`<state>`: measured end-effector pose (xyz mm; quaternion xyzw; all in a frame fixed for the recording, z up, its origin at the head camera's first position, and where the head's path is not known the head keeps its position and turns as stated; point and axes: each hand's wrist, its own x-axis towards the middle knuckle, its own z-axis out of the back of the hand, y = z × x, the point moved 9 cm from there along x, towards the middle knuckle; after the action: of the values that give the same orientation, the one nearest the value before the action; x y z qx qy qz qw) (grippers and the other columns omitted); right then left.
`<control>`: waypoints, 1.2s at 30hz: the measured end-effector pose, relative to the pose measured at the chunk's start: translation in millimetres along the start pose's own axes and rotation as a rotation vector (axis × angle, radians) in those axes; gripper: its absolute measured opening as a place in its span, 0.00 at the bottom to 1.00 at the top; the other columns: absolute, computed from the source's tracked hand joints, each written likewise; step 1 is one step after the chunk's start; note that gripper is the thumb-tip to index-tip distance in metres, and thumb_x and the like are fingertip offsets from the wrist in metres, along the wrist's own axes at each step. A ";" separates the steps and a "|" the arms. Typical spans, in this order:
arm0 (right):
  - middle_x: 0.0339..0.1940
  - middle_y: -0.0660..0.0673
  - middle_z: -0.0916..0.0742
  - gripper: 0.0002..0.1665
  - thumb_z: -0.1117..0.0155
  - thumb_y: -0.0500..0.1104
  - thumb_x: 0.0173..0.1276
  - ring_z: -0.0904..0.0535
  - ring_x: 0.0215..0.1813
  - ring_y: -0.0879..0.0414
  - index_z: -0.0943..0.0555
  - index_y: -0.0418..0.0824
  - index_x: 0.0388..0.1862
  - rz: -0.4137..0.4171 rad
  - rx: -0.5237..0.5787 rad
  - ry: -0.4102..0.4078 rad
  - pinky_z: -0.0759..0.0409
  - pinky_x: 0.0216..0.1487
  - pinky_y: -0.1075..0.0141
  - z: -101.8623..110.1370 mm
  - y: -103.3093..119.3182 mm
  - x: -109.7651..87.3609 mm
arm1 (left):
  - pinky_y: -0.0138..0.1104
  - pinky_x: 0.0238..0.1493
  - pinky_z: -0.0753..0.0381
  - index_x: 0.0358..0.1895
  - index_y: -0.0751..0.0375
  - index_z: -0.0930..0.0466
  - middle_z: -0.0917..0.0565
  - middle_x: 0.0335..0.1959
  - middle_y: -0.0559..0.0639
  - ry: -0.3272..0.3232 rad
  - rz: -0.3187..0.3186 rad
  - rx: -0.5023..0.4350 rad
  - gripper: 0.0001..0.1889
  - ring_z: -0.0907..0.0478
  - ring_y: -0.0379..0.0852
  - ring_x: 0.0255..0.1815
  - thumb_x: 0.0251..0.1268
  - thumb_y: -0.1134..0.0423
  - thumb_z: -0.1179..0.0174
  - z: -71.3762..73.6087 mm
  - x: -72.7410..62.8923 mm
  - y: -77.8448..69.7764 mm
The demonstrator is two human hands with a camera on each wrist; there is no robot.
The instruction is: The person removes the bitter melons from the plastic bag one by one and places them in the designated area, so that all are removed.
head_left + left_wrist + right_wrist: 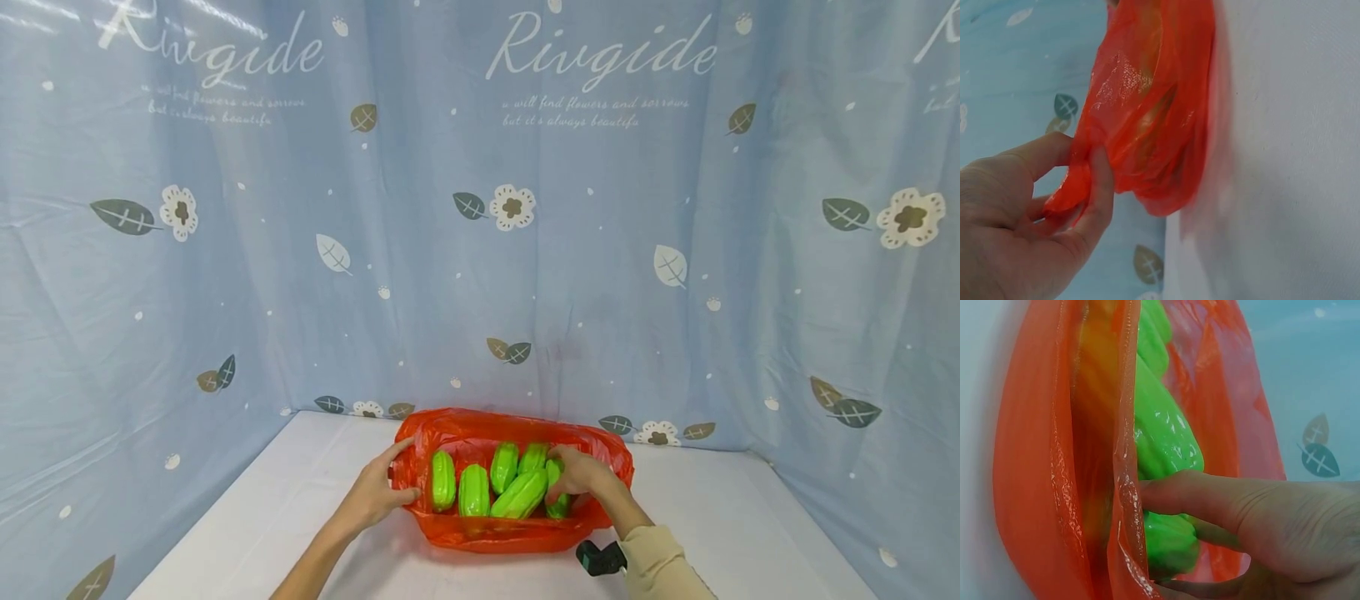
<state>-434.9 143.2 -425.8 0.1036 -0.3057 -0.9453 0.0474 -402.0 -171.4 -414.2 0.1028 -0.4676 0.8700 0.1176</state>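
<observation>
A red plastic bag (517, 533) stands wide-mouthed on the white table, with several glossy green ridged vegetables (519, 493) inside. My left hand (375, 492) holds the bag's left edge; in the left wrist view the thumb and fingers (1102, 181) pinch the thin red film. Reaching into the right end of the bag, my right hand (579, 472) grips the rightmost green vegetable (557, 505). The right wrist view shows that vegetable (1172, 544) between the thumb and fingers, partly hidden by the bag's near edge. Another one (1163, 425) lies right beside the thumb.
The white table (727, 517) extends on both sides of the bag. Behind it hangs a blue curtain (585, 317) with leaf and flower prints, close to the bag's far side. A black device (600, 558) shows beside my right wrist, under a beige sleeve (663, 562).
</observation>
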 end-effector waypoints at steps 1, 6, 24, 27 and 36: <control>0.50 0.38 0.20 0.44 0.22 0.36 0.48 0.21 0.36 0.51 0.30 0.37 0.66 -0.001 0.003 0.000 0.13 0.40 0.55 -0.4 0.1 0.5 | 0.49 0.58 0.21 0.70 0.59 0.32 0.27 0.66 0.66 0.000 0.002 0.000 0.42 0.25 0.58 0.58 0.46 0.70 0.27 0.5 0.2 0.2; 0.50 0.38 0.19 0.44 0.22 0.37 0.48 0.21 0.36 0.51 0.29 0.37 0.66 0.013 0.005 -0.001 0.13 0.40 0.55 -3.4 3.8 2.1 | 0.51 0.59 0.21 0.70 0.60 0.32 0.28 0.67 0.67 0.001 0.015 -0.002 0.42 0.25 0.59 0.59 0.46 0.69 0.28 4.7 0.2 1.9; 0.53 0.37 0.19 0.43 0.23 0.35 0.49 0.23 0.42 0.48 0.30 0.37 0.66 0.093 0.005 -0.016 0.15 0.45 0.50 -7.2 19.3 0.8 | 0.48 0.55 0.20 0.71 0.61 0.33 0.26 0.64 0.67 0.012 0.044 0.009 0.42 0.23 0.54 0.54 0.47 0.68 0.28 12.1 -1.0 3.4; 0.52 0.38 0.19 0.43 0.24 0.35 0.49 0.23 0.42 0.48 0.29 0.38 0.66 0.109 0.010 -0.020 0.15 0.44 0.50 -1.6 21.2 -1.1 | 0.49 0.54 0.19 0.71 0.61 0.34 0.26 0.64 0.67 0.017 0.046 0.006 0.42 0.23 0.55 0.54 0.46 0.68 0.28 11.3 -1.3 3.9; 0.57 0.39 0.19 0.44 0.22 0.38 0.48 0.24 0.48 0.47 0.28 0.39 0.66 0.163 -0.067 -0.074 0.17 0.49 0.49 18.3 35.6 -11.0 | 0.49 0.54 0.18 0.71 0.60 0.34 0.27 0.65 0.67 0.023 0.040 0.001 0.43 0.23 0.55 0.54 0.46 0.68 0.28 10.5 -1.2 2.4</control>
<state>-427.4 126.5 -388.6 0.0418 -0.2828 -0.9512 0.1166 -400.9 -181.6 -410.8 0.0834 -0.4677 0.8736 0.1055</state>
